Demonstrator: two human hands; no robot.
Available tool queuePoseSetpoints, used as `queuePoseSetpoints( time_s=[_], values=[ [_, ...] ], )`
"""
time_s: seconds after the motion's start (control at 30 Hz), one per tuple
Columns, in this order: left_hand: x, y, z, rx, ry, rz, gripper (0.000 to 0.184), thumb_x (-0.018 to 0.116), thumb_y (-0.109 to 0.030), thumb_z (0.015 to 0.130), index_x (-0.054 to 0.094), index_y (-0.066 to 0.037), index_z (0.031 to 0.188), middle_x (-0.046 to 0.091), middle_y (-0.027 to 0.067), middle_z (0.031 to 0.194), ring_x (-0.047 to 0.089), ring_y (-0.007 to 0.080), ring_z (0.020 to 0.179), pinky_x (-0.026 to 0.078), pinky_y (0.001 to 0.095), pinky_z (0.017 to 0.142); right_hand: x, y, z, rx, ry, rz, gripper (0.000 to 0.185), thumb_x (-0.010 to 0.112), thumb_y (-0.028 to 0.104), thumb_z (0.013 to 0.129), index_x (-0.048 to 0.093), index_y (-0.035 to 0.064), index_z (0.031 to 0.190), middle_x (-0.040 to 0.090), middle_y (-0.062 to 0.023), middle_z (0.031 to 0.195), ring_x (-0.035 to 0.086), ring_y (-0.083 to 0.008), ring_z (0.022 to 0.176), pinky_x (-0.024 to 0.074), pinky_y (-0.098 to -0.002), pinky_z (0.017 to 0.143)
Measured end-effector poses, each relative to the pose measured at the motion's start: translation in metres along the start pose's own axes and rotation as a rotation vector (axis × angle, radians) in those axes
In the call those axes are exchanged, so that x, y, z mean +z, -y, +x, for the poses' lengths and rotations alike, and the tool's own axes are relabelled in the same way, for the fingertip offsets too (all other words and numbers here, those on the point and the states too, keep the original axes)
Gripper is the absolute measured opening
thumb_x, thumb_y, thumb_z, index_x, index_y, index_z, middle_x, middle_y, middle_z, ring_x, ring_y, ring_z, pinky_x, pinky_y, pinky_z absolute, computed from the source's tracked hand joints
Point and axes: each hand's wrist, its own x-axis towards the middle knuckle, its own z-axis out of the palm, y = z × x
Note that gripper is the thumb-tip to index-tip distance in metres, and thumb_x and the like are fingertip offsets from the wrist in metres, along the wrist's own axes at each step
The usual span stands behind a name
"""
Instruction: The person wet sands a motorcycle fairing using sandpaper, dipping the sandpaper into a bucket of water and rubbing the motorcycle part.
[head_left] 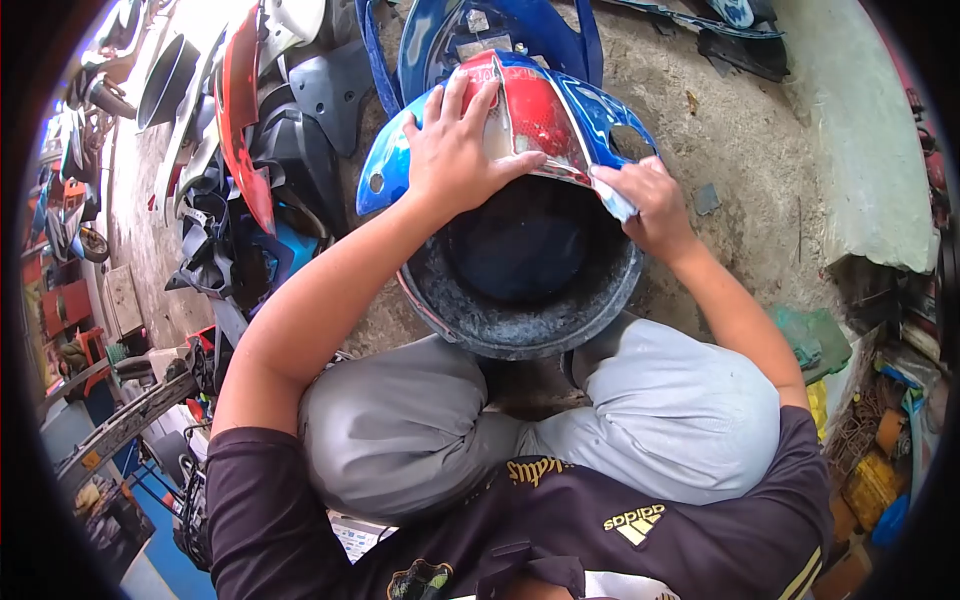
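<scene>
A glossy blue plastic vehicle panel with a red section in its middle lies across the far rim of a round black tub. Dark liquid appears to fill the tub's bottom. My left hand rests open on the panel, fingers spread over its pale and red area, thumb reaching along the near edge. At the panel's right near edge, my right hand is closed round a pale bluish-white folded piece. Whether that piece is cloth or paper cannot be made out.
Another blue plastic part stands just beyond the panel. On the left are several body panels, including a long red one and black ones. A pale concrete ledge borders the floor on the right, near green plastic.
</scene>
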Motion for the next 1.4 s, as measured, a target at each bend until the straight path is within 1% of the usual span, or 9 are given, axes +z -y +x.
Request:
queuePoseSetpoints(
  time_s=[0.33,0.5,0.6,0.63,0.73,0.9,1.1,1.2,1.4],
  values=[
    [0.001,-0.001,0.001,0.004,0.026,0.027,0.109,0.078,-0.082,0.079,0.050,-0.016,0.161,0.041,0.0183,0.168,0.040,0.0437,0.153,0.035,0.0758,0.115,-0.001,-0.002,-0.011,-0.006,0.008,0.029,0.051,0.068,-0.004,0.077,0.074,0.0117,0.126,0.073,-0.0108,0.096,0.072,-0.0324,0.095,0.0470,-0.0449,0.082],
    [0.005,0.001,0.000,0.008,0.010,0.006,0.110,0.077,-0.084,0.079,0.050,-0.016,0.161,0.041,0.0181,0.167,0.039,0.0426,0.154,0.034,0.0749,0.114,0.002,-0.004,0.010,-0.006,0.013,-0.015,0.049,0.069,-0.003,0.077,0.075,0.0125,0.123,0.078,-0.0095,0.107,0.073,-0.0304,0.097,0.0450,-0.0446,0.090],
    [0.001,-0.002,0.002,0.000,0.026,0.023,0.109,0.076,-0.083,0.080,0.049,-0.017,0.162,0.041,0.0175,0.169,0.039,0.0420,0.155,0.033,0.0718,0.117,0.007,-0.007,0.009,-0.001,0.000,0.047,0.051,0.068,-0.004,0.076,0.075,0.0135,0.124,0.077,-0.0089,0.103,0.072,-0.0314,0.096,0.0450,-0.0447,0.089],
    [-0.001,-0.003,0.001,-0.016,0.044,0.036,0.108,0.076,-0.082,0.081,0.049,-0.018,0.164,0.042,0.0172,0.170,0.039,0.0419,0.155,0.031,0.0688,0.119,0.002,-0.005,0.002,-0.008,0.012,0.037,0.043,0.069,-0.002,0.084,0.076,0.0124,0.124,0.074,-0.0113,0.094,0.071,-0.0331,0.091,0.0470,-0.0435,0.086],
    [-0.003,-0.003,0.002,-0.036,0.052,0.025,0.108,0.077,-0.081,0.081,0.048,-0.019,0.165,0.042,0.0169,0.171,0.039,0.0418,0.156,0.030,0.0651,0.122,0.007,-0.006,-0.009,0.028,-0.012,0.083,0.061,0.067,-0.006,0.071,0.075,0.0174,0.126,0.071,-0.0072,0.097,0.069,-0.0320,0.096,0.0458,-0.0441,0.087],
    [-0.003,-0.004,0.002,-0.029,0.059,0.036,0.109,0.077,-0.081,0.080,0.049,-0.017,0.164,0.042,0.0173,0.171,0.040,0.0420,0.156,0.029,0.0646,0.122,-0.001,0.010,0.004,0.058,-0.021,0.054,0.054,0.069,-0.009,0.071,0.076,0.0120,0.121,0.069,-0.0121,0.114,0.065,-0.0375,0.115,0.0560,-0.0479,0.100],
    [-0.001,-0.004,0.001,-0.053,0.051,-0.011,0.109,0.078,-0.080,0.080,0.049,-0.017,0.164,0.041,0.0176,0.171,0.040,0.0418,0.156,0.029,0.0648,0.122,0.002,0.021,0.004,0.090,0.002,0.038,0.046,0.071,-0.007,0.079,0.076,0.0092,0.122,0.071,-0.0148,0.112,0.067,-0.0385,0.106,0.0549,-0.0464,0.095],
    [0.002,0.000,0.002,0.000,0.010,0.011,0.109,0.077,-0.085,0.078,0.053,-0.017,0.160,0.043,0.0189,0.167,0.040,0.0431,0.154,0.034,0.0732,0.116,0.004,0.016,0.007,0.062,-0.039,0.027,0.043,0.071,-0.003,0.083,0.074,0.0085,0.125,0.072,-0.0150,0.108,0.067,-0.0389,0.103,0.0550,-0.0476,0.092],
    [-0.001,-0.003,0.001,-0.037,0.051,0.012,0.105,0.078,-0.079,0.081,0.050,-0.020,0.163,0.042,0.0177,0.170,0.040,0.0419,0.156,0.031,0.0653,0.121,0.013,0.020,0.002,0.116,-0.052,0.099,0.047,0.070,-0.006,0.076,0.072,0.0047,0.122,0.071,-0.0170,0.109,0.066,-0.0418,0.104,0.0551,-0.0503,0.094]
  ],
)
